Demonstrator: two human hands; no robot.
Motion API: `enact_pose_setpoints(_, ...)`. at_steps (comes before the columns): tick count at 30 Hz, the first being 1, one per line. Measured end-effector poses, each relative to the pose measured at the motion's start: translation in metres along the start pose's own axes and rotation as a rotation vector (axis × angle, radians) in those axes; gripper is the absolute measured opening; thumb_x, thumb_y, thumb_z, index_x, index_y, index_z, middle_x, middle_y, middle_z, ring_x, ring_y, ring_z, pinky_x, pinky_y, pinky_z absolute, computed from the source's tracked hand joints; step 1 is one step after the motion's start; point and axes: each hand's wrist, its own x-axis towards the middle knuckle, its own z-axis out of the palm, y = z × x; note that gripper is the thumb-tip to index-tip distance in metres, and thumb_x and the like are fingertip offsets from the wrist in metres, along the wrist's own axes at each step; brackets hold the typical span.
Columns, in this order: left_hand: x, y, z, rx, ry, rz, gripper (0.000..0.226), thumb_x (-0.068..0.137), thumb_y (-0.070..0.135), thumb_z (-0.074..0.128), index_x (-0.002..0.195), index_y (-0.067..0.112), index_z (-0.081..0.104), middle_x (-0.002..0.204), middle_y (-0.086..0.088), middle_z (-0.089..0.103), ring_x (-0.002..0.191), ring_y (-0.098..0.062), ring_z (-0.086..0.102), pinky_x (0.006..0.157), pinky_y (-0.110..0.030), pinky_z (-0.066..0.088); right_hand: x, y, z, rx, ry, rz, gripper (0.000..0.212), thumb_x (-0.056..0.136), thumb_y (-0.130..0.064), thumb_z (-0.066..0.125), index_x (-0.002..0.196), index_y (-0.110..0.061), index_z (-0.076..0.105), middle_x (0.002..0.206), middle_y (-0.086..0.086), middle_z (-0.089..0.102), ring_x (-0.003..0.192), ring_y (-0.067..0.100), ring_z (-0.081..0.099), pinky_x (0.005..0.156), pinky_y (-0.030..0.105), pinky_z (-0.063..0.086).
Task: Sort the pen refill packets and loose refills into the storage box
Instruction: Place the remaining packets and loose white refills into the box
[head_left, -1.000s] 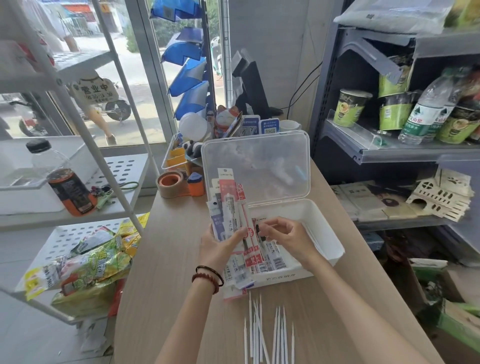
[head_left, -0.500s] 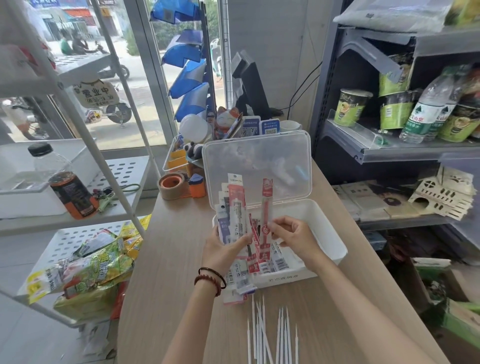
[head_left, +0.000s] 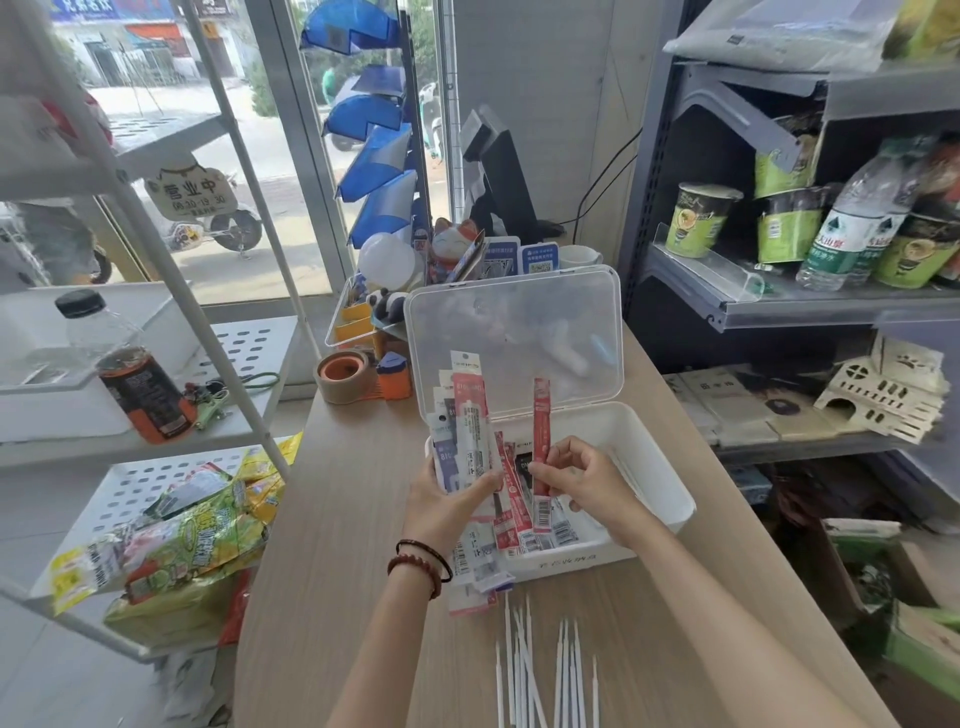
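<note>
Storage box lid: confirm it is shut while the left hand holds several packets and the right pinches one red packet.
Wrong: the head view shows the storage box lid open, standing upright. The left hand does hold several packets; the right hand pinches one red packet.

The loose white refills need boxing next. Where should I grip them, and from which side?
Come from above and pinch across mid-length: the loose refills lie flat on the table, thin and roughly parallel, pointing toward the storage box, so a squeeze from both sides should gather several.
</note>
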Motion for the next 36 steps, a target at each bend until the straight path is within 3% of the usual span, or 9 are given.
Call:
enact_pose_setpoints(5, 0.0, 0.0, 0.0, 0.011, 0.009, 0.008, 0.048, 0.072, 0.02, 0.08, 0.114, 0.014, 0.057, 0.095, 0.0, 0.072, 0.075, -0.007, 0.072, 0.056, -0.018, 0.055, -0.003, -0.003, 0.006, -0.163, -0.111, -0.017, 0.015, 0.085, -0.027, 0.073, 0.096, -0.024, 0.062, 0.091, -0.002, 0.074, 0.074, 0.005, 0.071, 0.055, 0.013, 0.045)
enact_pose_setpoints(11, 0.002, -0.002, 0.0, 0.036, 0.005, 0.014, 0.049, 0.073, 0.019, 0.079, 0.116, 0.013, 0.057, 0.096, -0.001, 0.071, 0.077, -0.009, 0.072, 0.056, -0.021, 0.056, -0.002, 0.001, 0.012, -0.369, -0.189, -0.045, 0.023, 0.084, -0.029, 0.073, 0.105, -0.037, 0.067, 0.093, -0.011, 0.072, 0.085, 0.0, 0.068, 0.084, 0.025, 0.054)
enact_pose_setpoints(15, 0.002, -0.002, 0.0, 0.051, 0.004, 0.008, 0.051, 0.072, 0.022, 0.08, 0.116, 0.012, 0.057, 0.096, 0.0, 0.071, 0.079, -0.01, 0.071, 0.06, -0.023, 0.058, -0.001, -0.002, 0.011, -0.425, -0.2, -0.035, 0.024, 0.085, -0.032, 0.072, 0.107, -0.038, 0.066, 0.098, -0.015, 0.068, 0.091, -0.002, 0.061, 0.088, 0.026, 0.047)
enact_pose_setpoints(19, 0.003, -0.001, 0.001, 0.045, 0.002, 0.009, 0.049, 0.072, 0.021, 0.079, 0.115, 0.015, 0.056, 0.094, 0.001, 0.07, 0.077, -0.008, 0.071, 0.056, -0.02, 0.056, -0.002, -0.003, 0.01, -0.335, -0.147, -0.065, 0.018, 0.085, -0.041, 0.069, 0.103, -0.035, 0.07, 0.093, -0.015, 0.07, 0.085, -0.003, 0.064, 0.08, 0.02, 0.047)
enact_pose_setpoints(22, 0.003, -0.001, 0.001, 0.049, 0.001, 0.008, 0.049, 0.072, 0.022, 0.08, 0.114, 0.015, 0.056, 0.094, 0.002, 0.071, 0.074, -0.004, 0.07, 0.055, -0.015, 0.053, -0.004, -0.005, 0.009, -0.223, -0.108, -0.112, 0.03, 0.083, -0.053, 0.065, 0.1, -0.029, 0.073, 0.089, -0.01, 0.074, 0.076, 0.001, 0.066, 0.076, 0.021, 0.052)
enact_pose_setpoints(30, 0.004, -0.004, -0.001, 0.017, 0.018, 0.003, 0.049, 0.069, 0.029, 0.081, 0.112, 0.018, 0.059, 0.096, 0.002, 0.072, 0.075, -0.003, 0.071, 0.056, -0.013, 0.052, -0.009, -0.014, 0.013, -0.055, -0.162, -0.142, 0.031, 0.072, -0.046, 0.077, 0.09, -0.022, 0.078, 0.082, -0.004, 0.075, 0.067, 0.007, 0.06, 0.069, 0.021, 0.049)
enact_pose_setpoints(36, 0.008, -0.004, -0.003, -0.052, -0.013, -0.064, 0.052, 0.071, 0.029, 0.077, 0.117, 0.012, 0.058, 0.101, -0.007, 0.071, 0.084, -0.017, 0.072, 0.057, -0.023, 0.056, -0.008, -0.02, 0.022, 0.067, -0.13, -0.139, 0.021, 0.079, -0.028, 0.076, 0.095, -0.015, 0.076, 0.083, -0.002, 0.075, 0.068, 0.003, 0.065, 0.063, 0.013, 0.049)
